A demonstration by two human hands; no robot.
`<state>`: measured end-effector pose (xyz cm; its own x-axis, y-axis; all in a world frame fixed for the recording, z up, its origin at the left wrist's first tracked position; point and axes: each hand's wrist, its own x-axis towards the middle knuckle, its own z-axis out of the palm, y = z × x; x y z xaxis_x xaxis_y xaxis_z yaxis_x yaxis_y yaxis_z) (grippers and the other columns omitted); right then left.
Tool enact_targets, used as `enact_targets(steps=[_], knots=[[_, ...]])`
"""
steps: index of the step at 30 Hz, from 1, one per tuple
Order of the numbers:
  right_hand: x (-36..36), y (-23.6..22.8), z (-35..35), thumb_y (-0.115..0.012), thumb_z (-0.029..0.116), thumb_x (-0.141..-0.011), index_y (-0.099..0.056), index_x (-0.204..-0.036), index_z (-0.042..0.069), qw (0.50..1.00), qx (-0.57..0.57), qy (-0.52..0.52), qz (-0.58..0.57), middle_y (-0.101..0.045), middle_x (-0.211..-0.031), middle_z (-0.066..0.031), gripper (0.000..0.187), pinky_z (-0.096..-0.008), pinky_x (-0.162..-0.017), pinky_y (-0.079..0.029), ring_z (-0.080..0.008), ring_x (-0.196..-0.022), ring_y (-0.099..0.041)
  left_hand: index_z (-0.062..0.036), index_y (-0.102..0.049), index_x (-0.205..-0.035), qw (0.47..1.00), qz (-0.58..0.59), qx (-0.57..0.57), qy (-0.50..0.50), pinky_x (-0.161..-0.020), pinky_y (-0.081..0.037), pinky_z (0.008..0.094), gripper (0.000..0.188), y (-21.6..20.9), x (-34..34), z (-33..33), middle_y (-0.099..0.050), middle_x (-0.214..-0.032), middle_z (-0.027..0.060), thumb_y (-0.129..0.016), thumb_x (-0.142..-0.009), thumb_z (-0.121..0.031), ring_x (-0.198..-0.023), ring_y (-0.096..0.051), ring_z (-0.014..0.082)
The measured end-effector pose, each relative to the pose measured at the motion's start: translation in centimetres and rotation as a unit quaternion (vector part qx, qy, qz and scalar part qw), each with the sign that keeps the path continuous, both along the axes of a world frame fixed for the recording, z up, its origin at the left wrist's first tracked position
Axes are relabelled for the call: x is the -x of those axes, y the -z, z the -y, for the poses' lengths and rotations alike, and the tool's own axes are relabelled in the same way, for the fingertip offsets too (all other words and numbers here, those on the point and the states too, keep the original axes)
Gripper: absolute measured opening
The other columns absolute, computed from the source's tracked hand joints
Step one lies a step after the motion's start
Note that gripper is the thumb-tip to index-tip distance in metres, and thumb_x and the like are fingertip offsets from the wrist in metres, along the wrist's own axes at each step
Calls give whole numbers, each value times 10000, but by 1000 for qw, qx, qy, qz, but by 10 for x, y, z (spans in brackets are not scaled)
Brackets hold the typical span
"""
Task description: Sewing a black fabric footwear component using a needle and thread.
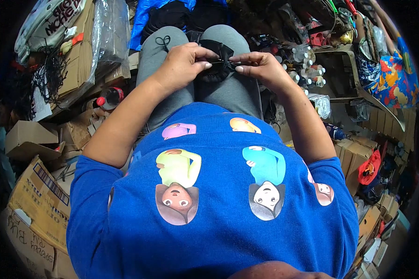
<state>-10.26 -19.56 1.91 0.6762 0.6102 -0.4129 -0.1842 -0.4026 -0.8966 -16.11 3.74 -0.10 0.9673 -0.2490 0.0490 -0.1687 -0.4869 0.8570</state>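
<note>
A black cloth piece (214, 76) with a gathered lower edge lies over my lap between the thighs. My left hand (184, 64) pinches a thin black cord at its left side, thumb against forefinger. Opposite it, my right hand (264, 69) pinches the cord at the right side. A dark knot or bow (225, 55) sits between the two hands; its exact form is hard to make out. On my left knee rests a small loose black cord bow (163, 43).
Flat cardboard and a clear plastic sleeve (109, 32) stand at the left, near a red-capped bottle (111, 98). Several clear plastic bottles (309, 69) are at the right. Black items (172, 15) lie beyond my knees. Open boxes (31, 142) crowd the lower left.
</note>
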Motion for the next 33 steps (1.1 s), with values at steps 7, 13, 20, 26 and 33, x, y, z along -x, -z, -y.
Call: enact_targets(steps=[7, 13, 20, 26, 33], knots=[[-1, -10, -11, -712, 135, -785, -654, -982, 40, 999, 40, 10, -14, -641, -871, 12, 226, -217, -733, -463, -64, -796, -577, 9, -600, -1011, 988, -108, 110, -5, -720, -468, 252, 219, 10, -9, 15, -617, -857, 30, -606, -792, -11, -797, -554, 90], [-13, -13, -19, -726, 130, -767, -639, -854, 28, 990, 77, -69, 94, -615, -799, 9, 160, -220, -659, -435, -59, -718, -537, -31, -604, -920, 990, -8, -121, 77, -719, -477, 328, 188, -28, -25, 11, -637, -874, 129, -648, -740, -57, -789, -618, 256], [-17, -7, -10, -714, 182, -783, -588, -756, 45, 993, -3, -63, 98, -543, -679, 36, 188, -248, -608, -406, -59, -665, -484, -85, -596, -946, 950, 159, -226, 148, -767, -416, 402, 197, -15, -23, -15, -565, -876, 81, -617, -752, -58, -912, -545, 284], [-13, -5, 6, -686, 190, -811, -604, -939, 46, 998, -51, -11, 22, -527, -848, 26, 210, -214, -745, -407, -66, -823, -502, -67, -568, -973, 984, 43, -138, 106, -763, -430, 392, 177, -19, -11, -15, -592, -896, 114, -573, -797, -54, -907, -565, 302], [-3, -14, 27, -708, 144, -779, -636, -826, 30, 1000, 13, 2, 18, -519, -883, -7, 143, -240, -738, -402, -87, -839, -502, -33, -564, -952, 982, 38, -134, 129, -706, -464, 419, 127, -24, -20, 0, -617, -866, 182, -530, -840, -81, -839, -591, 369]])
